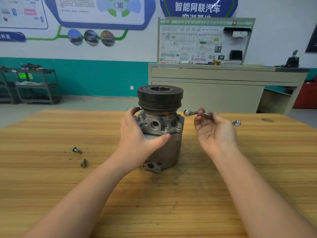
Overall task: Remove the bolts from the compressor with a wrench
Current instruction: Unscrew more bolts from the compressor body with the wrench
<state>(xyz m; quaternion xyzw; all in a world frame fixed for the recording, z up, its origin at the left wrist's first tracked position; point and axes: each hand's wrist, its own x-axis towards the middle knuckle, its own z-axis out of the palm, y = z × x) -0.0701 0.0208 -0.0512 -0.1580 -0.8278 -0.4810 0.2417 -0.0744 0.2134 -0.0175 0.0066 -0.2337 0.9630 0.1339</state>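
Head view shows the compressor (161, 129) standing upright on the wooden table (51, 177), pulley end up, with the left hand (137, 134) wrapped around its side — thumb across the front. The right hand (216, 133) is palm-up beside it, fingers loosely curled around the wrench (190, 112), apparently a light hold. 2 loose bolts (76, 150) lie left of the compressor — others remain on its flange.

Even indoor light, soft shadows, warped edges.
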